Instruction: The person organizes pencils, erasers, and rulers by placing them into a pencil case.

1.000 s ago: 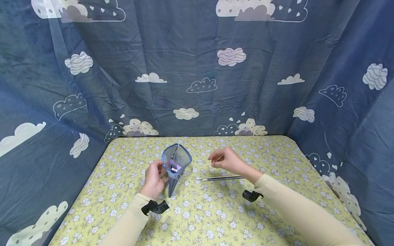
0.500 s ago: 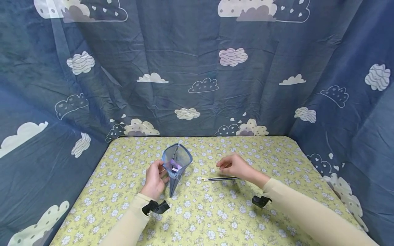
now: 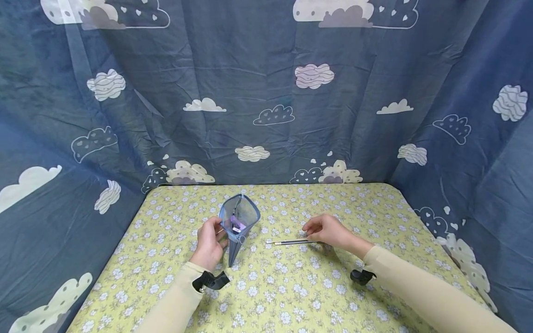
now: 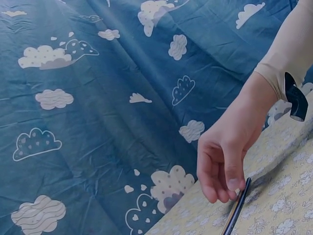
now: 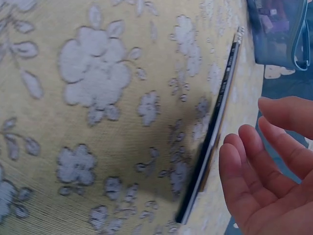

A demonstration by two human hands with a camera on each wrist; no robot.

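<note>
My left hand point(image 3: 209, 243) grips the left side of a blue mesh pencil case point(image 3: 239, 217), which stands upright with its mouth open at the top. Through the mouth show a purple item point(image 3: 236, 224) with a white label and something dark. Two or more pencils point(image 3: 289, 242) lie side by side to the right of the case; a black one point(image 5: 222, 93) has printed lettering. Over their right-hand end hovers my right hand point(image 3: 329, 230), its fingers loosely bent. In the right wrist view the fingertips point(image 5: 230, 156) are beside the pencils, with nothing between them and the thumb.
A yellow flowered cloth point(image 3: 266, 296) covers the table. Dark blue curtains point(image 3: 233, 129) with cloud prints hang behind it and along both sides. A ring-shaped zipper pull point(image 3: 242, 239) hangs on the front of the pencil case.
My right hand has moved rightward and lower, from above the pencils' left part to their right-hand end. My left hand and the pencil case have stayed in place.
</note>
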